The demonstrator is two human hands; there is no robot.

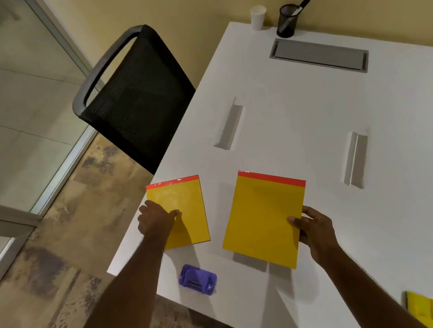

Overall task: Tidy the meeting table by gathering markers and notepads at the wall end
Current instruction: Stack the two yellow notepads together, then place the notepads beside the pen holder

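The right hand point(315, 230) grips the right pad point(265, 218) by its edge, thumb on top. That pad is tipped up off the bench point(313, 112), and a shadow shows under its near edge. Held like that, it looks ready to be carried to the wall end.

The left hand point(156, 217) is on the left pad point(186, 212), which looks flat near the bench's side edge. The thumb lies on the yellow cover. I cannot tell if the fingers are curled under the edge yet, so I cannot tell if this hand is gripping or only pressing. It looks like it is about to pick this pad up too, so both can go in one trip.

At the wall end a black cup point(285, 24) holds one marker point(297, 11), with a white cup point(258, 18) just beside it. That is likely the spot for the pads.

A purple thing point(197, 279) sits near the close edge, and a yellow thing point(423, 310) is at the near right corner. I cannot tell what they are. A black chair point(135, 97) stands beside the bench.
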